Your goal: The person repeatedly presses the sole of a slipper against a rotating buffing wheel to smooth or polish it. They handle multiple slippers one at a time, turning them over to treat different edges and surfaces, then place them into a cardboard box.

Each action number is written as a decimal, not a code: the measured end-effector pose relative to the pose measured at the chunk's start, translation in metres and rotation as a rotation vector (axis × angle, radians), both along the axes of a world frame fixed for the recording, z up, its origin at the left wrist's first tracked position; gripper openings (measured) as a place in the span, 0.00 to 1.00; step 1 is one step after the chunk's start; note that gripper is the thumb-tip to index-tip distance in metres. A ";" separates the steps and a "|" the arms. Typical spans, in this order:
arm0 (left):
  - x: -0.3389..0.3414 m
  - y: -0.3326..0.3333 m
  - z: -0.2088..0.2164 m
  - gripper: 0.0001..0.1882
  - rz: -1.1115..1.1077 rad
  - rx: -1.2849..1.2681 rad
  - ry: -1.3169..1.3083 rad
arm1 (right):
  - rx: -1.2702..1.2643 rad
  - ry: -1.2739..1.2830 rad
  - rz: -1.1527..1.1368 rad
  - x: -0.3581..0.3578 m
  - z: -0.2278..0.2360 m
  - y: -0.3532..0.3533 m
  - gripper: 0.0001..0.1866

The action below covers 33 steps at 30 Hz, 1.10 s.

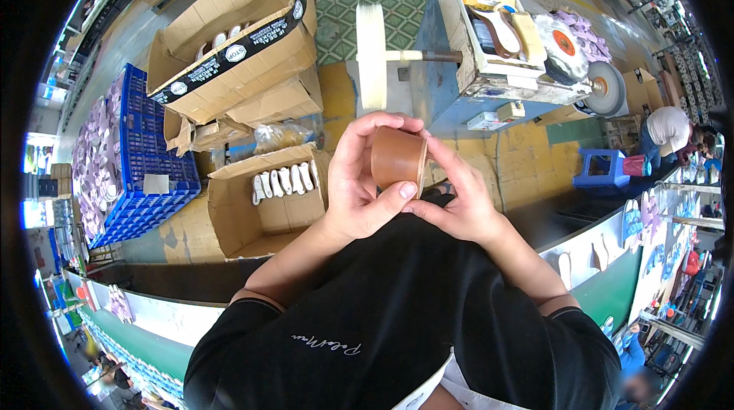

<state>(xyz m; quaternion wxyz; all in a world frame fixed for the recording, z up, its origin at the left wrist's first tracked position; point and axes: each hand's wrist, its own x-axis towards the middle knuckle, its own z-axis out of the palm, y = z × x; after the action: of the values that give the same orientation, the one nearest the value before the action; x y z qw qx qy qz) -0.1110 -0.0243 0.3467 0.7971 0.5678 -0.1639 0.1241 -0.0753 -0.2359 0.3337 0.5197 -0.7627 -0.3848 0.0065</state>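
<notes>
A smooth brown shoe heel piece (397,156), rounded and with a pale edge along its right side, is held up in front of my chest. My left hand (355,184) wraps round its left side, with the thumb pressed on the lower front. On the other side, my right hand (468,200) grips the pale edge with fingers and thumb. Whether a longer sole extends behind the heel is hidden. Just beyond my hands stands a white buffing wheel (371,58) on a shaft, apart from the piece.
The shaft comes from a blue machine (440,51); a grey wheel (608,90) is on its far right. A tray (501,66) on top holds a brown-and-white sole. Left are an open carton (271,215) with several white-edged soles, a larger carton (229,55) and a blue crate (141,207).
</notes>
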 end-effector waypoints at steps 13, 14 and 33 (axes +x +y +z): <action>-0.008 -0.012 0.000 0.19 0.194 -0.221 0.211 | -0.116 -0.093 0.059 -0.009 0.008 0.005 0.59; -0.008 -0.011 0.000 0.30 0.220 -0.158 0.246 | -0.102 -0.042 0.071 -0.010 0.008 0.006 0.60; -0.035 0.003 0.005 0.28 0.159 -0.096 0.324 | 0.202 0.616 0.295 -0.022 0.000 0.022 0.59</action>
<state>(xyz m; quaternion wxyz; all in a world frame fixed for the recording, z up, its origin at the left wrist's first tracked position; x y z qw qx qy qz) -0.1457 -0.0216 0.3521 0.8270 0.5527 0.0181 0.1011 -0.0972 -0.2139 0.3342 0.6776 -0.6061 -0.3146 0.2730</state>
